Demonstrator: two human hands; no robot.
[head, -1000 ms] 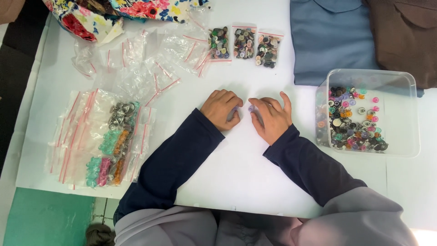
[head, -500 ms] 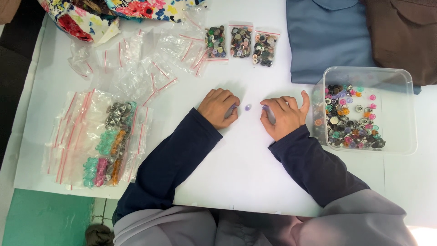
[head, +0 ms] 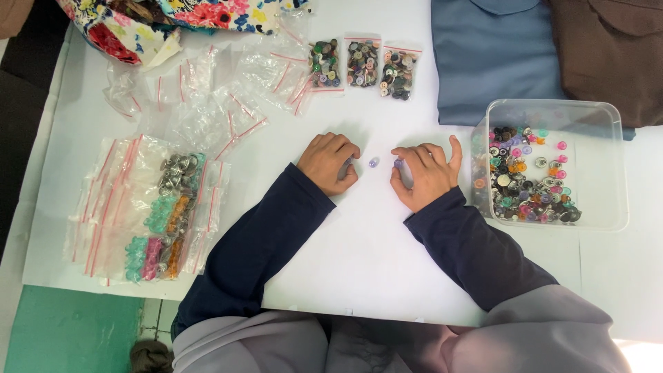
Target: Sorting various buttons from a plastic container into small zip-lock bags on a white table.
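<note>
**A:** Starting at the left, what's on the table [head: 359, 262]?

**B:** A fan of small clear bags [head: 162, 207] with red seals, holding grey, green, orange and pink buttons. Above them is a heap of empty bags [head: 228, 90], with flowered cloth [head: 173, 17] at the top edge. Further along, three filled bags [head: 362, 65] lie in a row.

**A:** And the hands?

**B:** The left hand [head: 330, 162] rests knuckles up with its fingers curled in tight. Something pale shows at the fingertips, but I can't tell whether it is gripped. A loose button [head: 373, 162], lilac, lies on the table between the hands, touching neither. The right hand [head: 423, 173] has its fingers bent around a lilac piece [head: 400, 166], pinched against the thumb side, and one finger sticks up towards the tub [head: 552, 110].

**A:** What stage is this, would you say?

**B:** It looks like sorting: matching lilac buttons gathered at the centre, away from the mixed ones in the tub. Picking up the loose one would need a fine fingertip pinch, since it lies flat and small.

**A:** What can't you make out?

**B:** Whether the lilac piece is one button or several. At the right, the blue garment [head: 490, 55] and the brown garment [head: 608, 48] are cut off by the top edge.
</note>
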